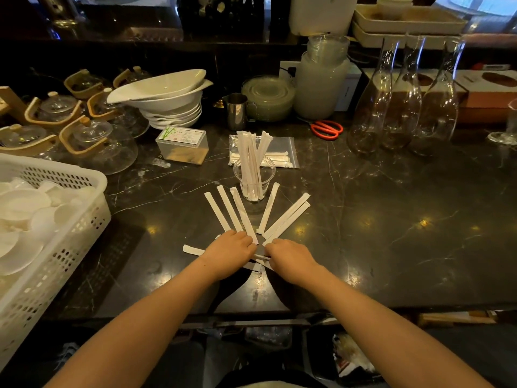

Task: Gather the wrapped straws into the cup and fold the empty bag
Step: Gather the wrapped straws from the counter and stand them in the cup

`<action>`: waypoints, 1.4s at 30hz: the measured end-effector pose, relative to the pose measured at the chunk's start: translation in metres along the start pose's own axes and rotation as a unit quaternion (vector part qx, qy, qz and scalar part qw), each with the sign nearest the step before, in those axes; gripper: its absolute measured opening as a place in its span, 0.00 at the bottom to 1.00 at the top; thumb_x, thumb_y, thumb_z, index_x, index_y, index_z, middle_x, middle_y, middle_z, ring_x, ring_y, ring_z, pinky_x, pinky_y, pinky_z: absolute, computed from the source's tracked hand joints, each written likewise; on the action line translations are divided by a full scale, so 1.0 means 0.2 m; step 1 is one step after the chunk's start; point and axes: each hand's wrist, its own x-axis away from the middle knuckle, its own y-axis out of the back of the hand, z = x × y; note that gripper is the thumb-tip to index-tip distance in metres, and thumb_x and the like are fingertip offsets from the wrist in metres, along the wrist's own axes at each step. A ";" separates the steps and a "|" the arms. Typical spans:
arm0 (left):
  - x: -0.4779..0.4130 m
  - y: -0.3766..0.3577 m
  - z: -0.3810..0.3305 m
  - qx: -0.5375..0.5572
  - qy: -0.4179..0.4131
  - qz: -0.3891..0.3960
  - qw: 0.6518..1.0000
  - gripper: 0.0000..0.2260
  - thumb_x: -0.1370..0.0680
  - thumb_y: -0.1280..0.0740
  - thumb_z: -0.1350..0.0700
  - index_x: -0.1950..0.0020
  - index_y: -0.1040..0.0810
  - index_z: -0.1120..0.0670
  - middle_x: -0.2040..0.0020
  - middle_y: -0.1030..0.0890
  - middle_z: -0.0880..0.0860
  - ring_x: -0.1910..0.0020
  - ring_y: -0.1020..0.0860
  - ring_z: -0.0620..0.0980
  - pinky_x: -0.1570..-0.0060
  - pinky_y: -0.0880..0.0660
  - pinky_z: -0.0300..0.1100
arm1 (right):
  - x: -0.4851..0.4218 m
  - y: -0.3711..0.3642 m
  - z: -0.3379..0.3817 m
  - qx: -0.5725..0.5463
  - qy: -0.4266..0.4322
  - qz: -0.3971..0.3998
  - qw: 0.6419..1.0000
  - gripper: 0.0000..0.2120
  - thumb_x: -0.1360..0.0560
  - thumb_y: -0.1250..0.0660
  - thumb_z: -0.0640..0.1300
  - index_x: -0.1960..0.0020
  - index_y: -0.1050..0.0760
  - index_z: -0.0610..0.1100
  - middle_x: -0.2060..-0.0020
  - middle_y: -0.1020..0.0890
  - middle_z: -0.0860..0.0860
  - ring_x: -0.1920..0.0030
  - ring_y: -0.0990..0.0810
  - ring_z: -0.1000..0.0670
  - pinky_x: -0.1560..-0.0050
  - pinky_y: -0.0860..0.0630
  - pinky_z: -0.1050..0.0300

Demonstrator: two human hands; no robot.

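Your clear plastic cup stands upright on the dark marble counter, holding a bundle of wrapped straws that lean out past its rim; the exact count inside cannot be told. Just behind the cup lies the zip bag, flat, with a few wrapped straws in it.

In front of the cup, 6 loose wrapped straws fan out on the counter: 3 to the left, 3 to the right, their near ends converging at your hands. 1 more straw pokes out leftward from under your left hand, and a few others lie partly hidden beneath both hands.

Your left hand rests palm down with fingers curled over the near straw ends. Your right hand is also palm down, fingers bent and pinching at the straws between the hands.

A white perforated basket at left holds white lids. 3 glass carafes stand at right, near red scissors.
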 end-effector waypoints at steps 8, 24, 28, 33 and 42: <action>0.12 -0.08 0.13 0.045 0.023 0.002 0.999 0.13 0.24 0.42 0.60 0.40 0.30 0.57 0.42 0.24 0.57 0.44 0.25 0.56 0.47 0.30 0.46 | -0.04 -0.01 0.16 -0.021 0.007 0.007 1.000 0.16 0.23 0.41 0.48 0.41 0.29 0.37 0.42 0.25 0.40 0.43 0.25 0.40 0.47 0.26 0.47; 0.12 -0.04 0.10 0.071 0.049 0.037 0.996 0.17 0.26 0.41 0.60 0.37 0.32 0.56 0.39 0.28 0.56 0.41 0.30 0.55 0.48 0.33 0.44 | -0.07 -0.05 0.24 -0.006 0.019 -0.010 1.000 0.13 0.23 0.43 0.37 0.40 0.31 0.36 0.42 0.25 0.38 0.41 0.27 0.38 0.44 0.27 0.46; 0.12 -0.04 0.07 0.060 0.045 0.067 0.995 0.15 0.25 0.43 0.61 0.38 0.29 0.57 0.39 0.26 0.57 0.40 0.29 0.55 0.44 0.32 0.46 | -0.05 -0.04 0.22 0.021 0.050 0.009 0.999 0.13 0.23 0.44 0.36 0.41 0.30 0.35 0.42 0.24 0.38 0.41 0.26 0.38 0.45 0.28 0.46; 0.13 -0.05 0.04 0.085 0.054 0.068 0.993 0.14 0.24 0.43 0.61 0.40 0.29 0.57 0.42 0.22 0.57 0.43 0.26 0.56 0.44 0.29 0.48 | -0.03 -0.02 0.19 0.053 0.086 0.023 0.995 0.12 0.22 0.45 0.36 0.41 0.30 0.35 0.43 0.23 0.38 0.42 0.26 0.38 0.47 0.28 0.46; 0.15 0.13 0.04 0.148 0.117 -0.017 0.982 0.12 0.26 0.39 0.58 0.43 0.27 0.54 0.43 0.23 0.54 0.45 0.26 0.53 0.46 0.31 0.44 | 0.01 0.05 0.08 -0.025 0.066 -0.002 0.998 0.09 0.24 0.42 0.36 0.46 0.27 0.37 0.48 0.21 0.40 0.47 0.23 0.40 0.54 0.28 0.49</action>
